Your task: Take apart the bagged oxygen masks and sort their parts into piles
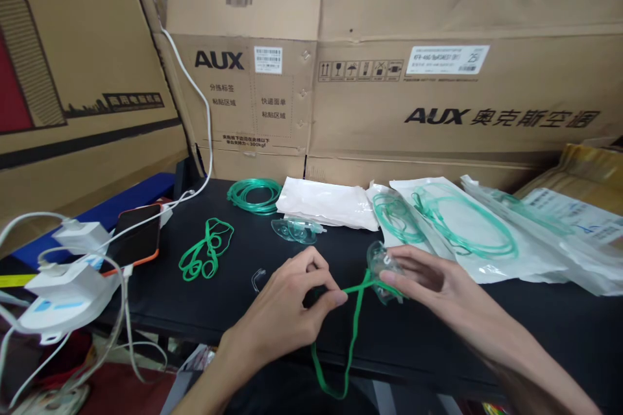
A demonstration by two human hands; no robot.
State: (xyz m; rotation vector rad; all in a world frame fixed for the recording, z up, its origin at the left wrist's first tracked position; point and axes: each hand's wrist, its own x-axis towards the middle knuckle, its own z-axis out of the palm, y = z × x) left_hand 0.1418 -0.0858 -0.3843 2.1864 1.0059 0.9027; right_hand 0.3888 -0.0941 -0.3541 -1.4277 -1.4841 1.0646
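Left hand (296, 298): mine, thumb and forefinger pinching one end of the green strap (356, 321).
Right hand (428, 279): mine, grasping the clear mask (377, 256) between thumb and fingers.
Strap: stretched from my left hand to the mask, a loop hanging between my hands.
Second mask (289, 230): on the tabletop (413, 350), just beyond my left hand.
Strap bundle (207, 249): left of my left hand.
Tubing coil (238, 198): farther beyond that hand.
Tubing packets (467, 220): beyond my right hand.
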